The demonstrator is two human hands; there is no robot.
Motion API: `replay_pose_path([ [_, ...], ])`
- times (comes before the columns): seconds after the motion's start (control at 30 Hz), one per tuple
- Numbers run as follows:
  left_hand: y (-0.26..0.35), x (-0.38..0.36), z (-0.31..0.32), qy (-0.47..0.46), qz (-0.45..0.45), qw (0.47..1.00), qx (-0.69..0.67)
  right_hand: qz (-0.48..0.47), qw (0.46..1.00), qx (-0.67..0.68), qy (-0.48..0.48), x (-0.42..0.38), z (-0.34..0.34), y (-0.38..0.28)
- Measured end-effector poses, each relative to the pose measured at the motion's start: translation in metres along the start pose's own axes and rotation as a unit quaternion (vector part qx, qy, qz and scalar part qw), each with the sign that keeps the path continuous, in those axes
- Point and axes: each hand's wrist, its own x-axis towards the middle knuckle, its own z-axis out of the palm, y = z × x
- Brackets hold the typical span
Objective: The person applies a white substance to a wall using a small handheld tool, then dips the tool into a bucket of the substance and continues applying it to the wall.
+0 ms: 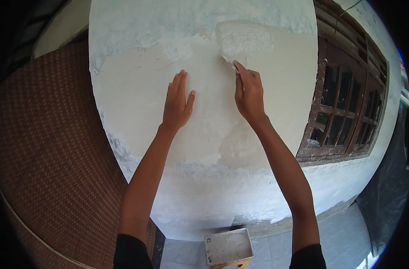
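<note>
My left hand (178, 102) is raised at the wall (137, 96), its fingers stretched upward and the thumb apart, holding nothing. To its right, my right hand (249, 92) grips a thin flat scraper (230, 63), whose blade edge lies against the wall. Most of the scraper is hidden by the fingers. Above the blade is a rough, whitish patch of filler (247, 39). A smooth beige coat spreads around both hands, and a darker, damp-looking patch (235, 145) shows below my right hand.
A tray of pale paste (229, 247) stands at the wall's foot, on top of something tan. Woven brown matting (52, 130) covers the left side. On the right is a wooden window (343, 105) with dark panes. Grey sheeting (343, 233) lies on the floor.
</note>
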Motion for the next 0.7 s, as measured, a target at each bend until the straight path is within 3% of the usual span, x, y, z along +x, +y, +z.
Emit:
replay_pose_path([
  [0.07, -0.002, 0.009, 0.003, 0.01, 0.009, 1.0, 0.027, -0.111, 0.989, -0.08, 0.05, 0.003, 0.016, 0.007],
  [0.23, -0.016, 0.023, 0.011, 0.035, 0.009, 0.997, 0.068, -0.153, 0.965, -0.204, 0.059, -0.009, 0.04, 0.018],
  [0.4, -0.038, 0.029, 0.017, 0.053, 0.042, 0.992, 0.106, -0.152, 0.932, -0.328, -0.034, -0.013, 0.041, 0.017],
  [0.7, -0.047, 0.027, 0.025, 0.073, 0.052, 0.986, 0.138, -0.151, 0.893, -0.393, -0.161, 0.002, 0.026, 0.008],
])
